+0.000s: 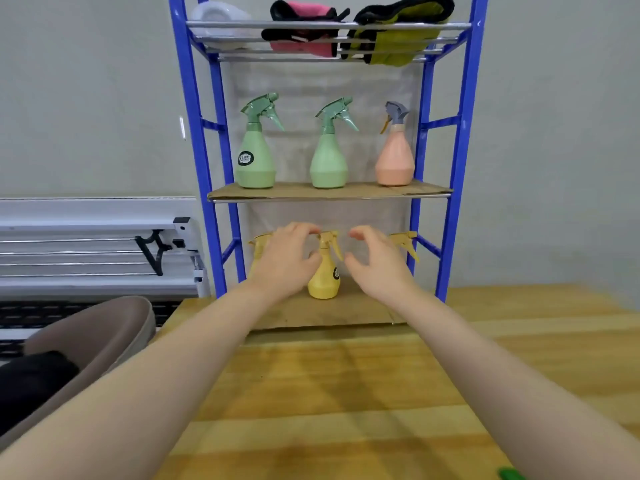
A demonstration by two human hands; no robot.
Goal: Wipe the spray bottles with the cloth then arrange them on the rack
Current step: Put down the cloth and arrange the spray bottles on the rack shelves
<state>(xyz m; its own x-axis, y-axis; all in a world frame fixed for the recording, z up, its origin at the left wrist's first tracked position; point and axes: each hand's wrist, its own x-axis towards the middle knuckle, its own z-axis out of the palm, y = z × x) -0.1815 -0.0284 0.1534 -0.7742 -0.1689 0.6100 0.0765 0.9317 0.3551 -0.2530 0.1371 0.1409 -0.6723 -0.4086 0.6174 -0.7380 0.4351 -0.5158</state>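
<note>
A blue metal rack [464, 133] stands at the far edge of the wooden table [346, 393]. Its middle shelf holds two green spray bottles [256, 161] [328, 161] and a peach one [394, 161], all upright. Three yellow spray bottles stand on the bottom shelf. The middle yellow bottle [323, 284] is between my hands. My left hand [284, 261] curves against its left side, fingertips at the sprayer head, fingers apart. My right hand [377, 265] hovers open just right of it, not touching. My hands hide most of the left yellow bottle [259, 239] and the right yellow bottle [405, 239].
The top shelf carries a pink cloth [304, 26], a yellow-green cloth [398, 32], both black-trimmed, and a white container [218, 19]. A small green object [510, 474] shows at the table's near right corner. A brown chair [104, 334] and a white railed frame [86, 254] stand left.
</note>
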